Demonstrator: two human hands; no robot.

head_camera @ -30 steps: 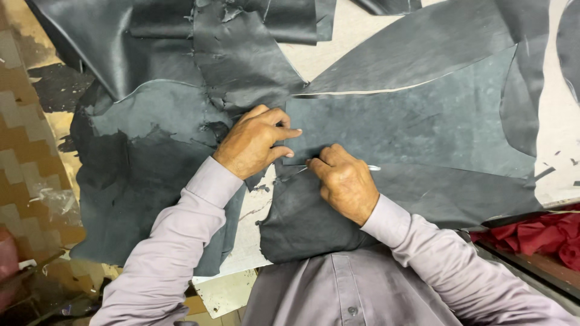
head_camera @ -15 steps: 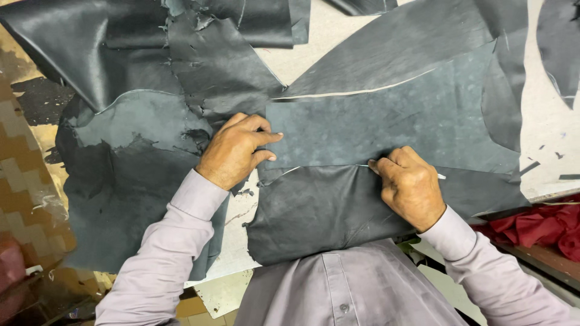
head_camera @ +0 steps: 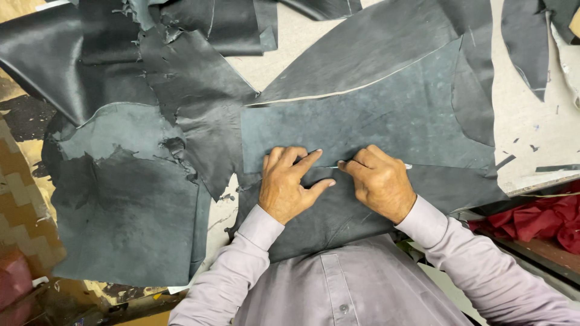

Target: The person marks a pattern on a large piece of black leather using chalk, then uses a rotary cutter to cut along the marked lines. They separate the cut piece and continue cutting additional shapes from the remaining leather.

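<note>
- Leather (head_camera: 362, 121): dark grey sheet, flat on table (head_camera: 525, 139), lying straight ahead of both hands; its long axis runs left-right.
- Right hand (head_camera: 379, 182): fingers curled shut round a thin blade (head_camera: 338, 166); tip on the leather, pointing left.
- Left hand (head_camera: 289, 184): open, palm flat, pressing the leather just beside the tip; forefinger stretched towards it.
- Surroundings: more hides (head_camera: 121, 90) overlapping at left; red cloth (head_camera: 538, 220) low right; offcuts on pale table.

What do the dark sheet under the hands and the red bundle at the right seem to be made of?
The dark sheet: probably leather, matte suede-like grey side up, with ragged, irregular hide edges. The red bundle: likely woven cloth, given its soft crumpled folds and dull surface.
</note>
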